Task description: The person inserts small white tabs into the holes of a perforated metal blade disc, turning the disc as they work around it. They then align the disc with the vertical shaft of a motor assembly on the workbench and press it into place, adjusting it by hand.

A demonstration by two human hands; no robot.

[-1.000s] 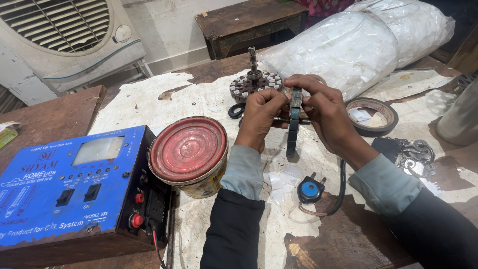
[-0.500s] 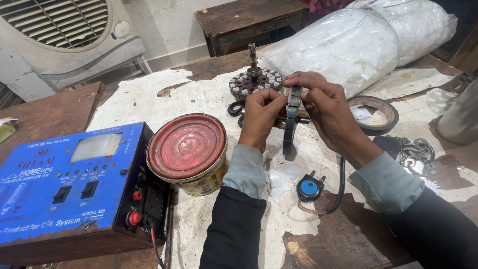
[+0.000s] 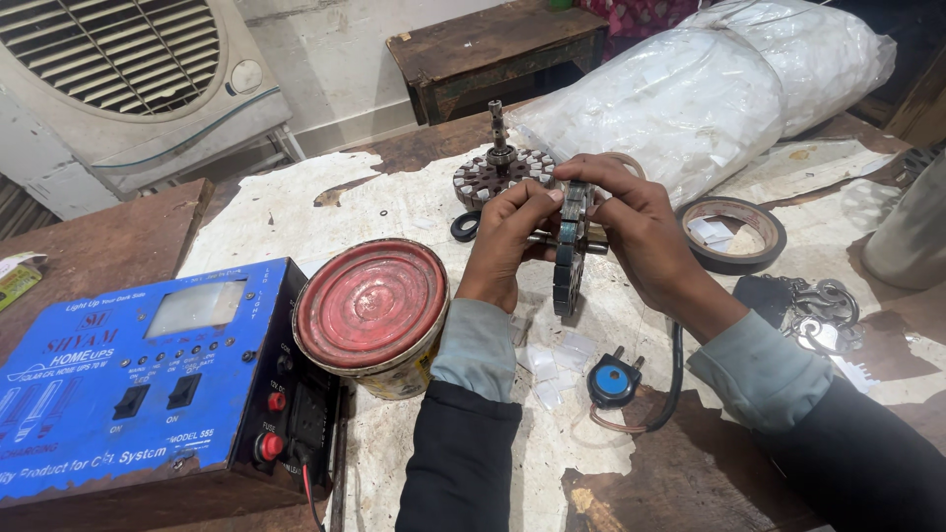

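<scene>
Both of my hands hold a round slotted metal motor core (image 3: 569,258) on edge above the bench. My left hand (image 3: 505,244) pinches its left face with the fingertips near the top rim. My right hand (image 3: 641,236) wraps its right side, fingers over the top. A short shaft sticks out of the core between my palms. Behind my hands a second slotted core (image 3: 498,175) with an upright shaft lies flat on the paper-covered bench.
A tin with a red lid (image 3: 374,313) stands left of my forearm, beside a blue power unit (image 3: 148,379). A blue plug with cable (image 3: 615,379), a tape roll (image 3: 734,234), a key bunch (image 3: 813,305), small white slips (image 3: 552,365) and plastic sacks (image 3: 690,99) surround the hands.
The view has drifted slightly. My hands keep the core in the same grip, with the fingers shifting a little on its rim.
</scene>
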